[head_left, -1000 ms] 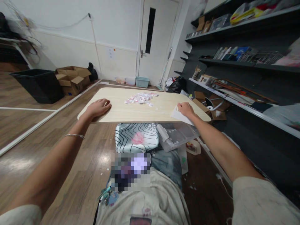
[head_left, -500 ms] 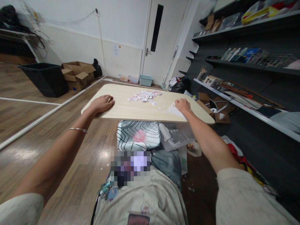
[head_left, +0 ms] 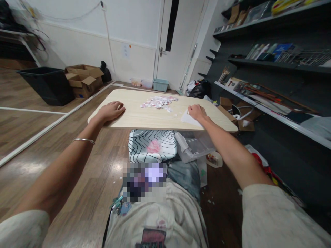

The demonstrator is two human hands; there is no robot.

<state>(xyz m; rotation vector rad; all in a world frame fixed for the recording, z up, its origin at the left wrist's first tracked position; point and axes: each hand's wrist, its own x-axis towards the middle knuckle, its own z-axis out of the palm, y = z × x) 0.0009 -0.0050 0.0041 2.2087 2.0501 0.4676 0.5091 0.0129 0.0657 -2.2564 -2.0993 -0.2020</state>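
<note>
While the left hand (head_left: 112, 112) rests palm down near the left end of the pale table (head_left: 144, 118), its fingers loosely bent and a little apart, the right hand (head_left: 198, 113) sits toward the other end, over a sheet of white paper (head_left: 189, 120). The right hand's fingers are curled in; whether they pinch the sheet or only press on it, I cannot tell. Part of the sheet shows to the left of that hand, reaching toward the near edge of the tabletop. Between the hands and farther back lies a loose heap of small paper scraps (head_left: 160, 101), white with touches of pink, and a few pieces lie apart from it on the side nearer the right hand. A bracelet (head_left: 84, 140) circles the left wrist. Below the near edge, a clear plastic box (head_left: 193, 148) is just beside a white cover (head_left: 141, 151) with wavy black lines. Across the floor, a black bin (head_left: 48, 88) stands next to open cardboard boxes (head_left: 85, 86), a light blue tub (head_left: 160, 85) sits by the door (head_left: 174, 65), and dark shelves (head_left: 297, 128) line the right side.
</note>
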